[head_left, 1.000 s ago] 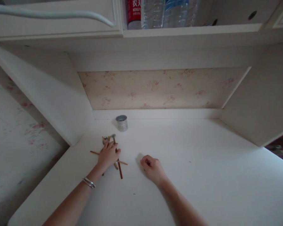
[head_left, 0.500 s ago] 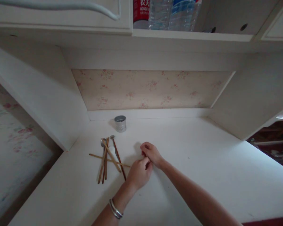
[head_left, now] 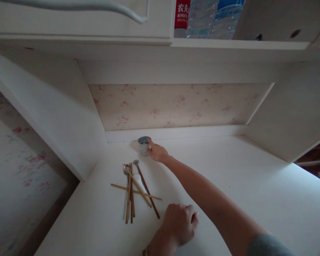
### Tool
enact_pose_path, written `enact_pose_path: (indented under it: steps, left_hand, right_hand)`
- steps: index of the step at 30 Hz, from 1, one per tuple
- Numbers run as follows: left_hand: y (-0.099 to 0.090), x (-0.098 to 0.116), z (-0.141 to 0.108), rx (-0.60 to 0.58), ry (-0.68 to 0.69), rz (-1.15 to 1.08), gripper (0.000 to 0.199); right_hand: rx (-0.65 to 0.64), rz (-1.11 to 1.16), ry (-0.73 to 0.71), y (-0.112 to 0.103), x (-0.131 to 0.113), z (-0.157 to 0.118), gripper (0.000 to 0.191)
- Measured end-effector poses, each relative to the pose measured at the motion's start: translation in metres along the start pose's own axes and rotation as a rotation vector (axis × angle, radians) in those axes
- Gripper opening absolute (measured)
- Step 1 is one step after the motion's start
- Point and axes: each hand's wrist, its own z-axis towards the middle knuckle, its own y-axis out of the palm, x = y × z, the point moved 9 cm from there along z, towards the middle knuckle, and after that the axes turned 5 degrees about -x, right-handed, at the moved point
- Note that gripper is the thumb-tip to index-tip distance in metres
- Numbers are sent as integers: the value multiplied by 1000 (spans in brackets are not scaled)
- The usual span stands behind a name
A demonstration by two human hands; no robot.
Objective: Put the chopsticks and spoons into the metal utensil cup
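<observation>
The perforated metal cup (head_left: 143,149) stands upright on the worktop (head_left: 245,213), near the back edge, mouth up, its axis vertical. The right hand (head_left: 158,152) reaches it from the right, forefinger at the rim and thumb beside the outer wall; I cannot tell whether the grip is closed. Nearer the person lies a pile of chopsticks (head_left: 138,186) and spoons (head_left: 136,162), mostly running front to back, spoon bowls toward the wall, one chopstick crosswise. The blurred left hand (head_left: 180,222) is right of them, fingers bent, its closure unclear.
</observation>
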Motion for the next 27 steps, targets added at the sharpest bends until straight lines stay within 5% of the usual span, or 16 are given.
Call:
enact_pose_path:
  steps: [8, 18, 27]
  left_hand:
    - [-3, -2, 0, 17, 9, 32, 33]
    - [-6, 4, 0, 3, -1, 106, 33]
    - [-10, 5, -2, 31, -35, 178, 35]
  right_hand:
    - [104, -31, -12, -13, 1, -15, 27]
    - [244, 114, -19, -55, 57, -149, 30]
    - [281, 165, -2, -64, 101, -240, 29]
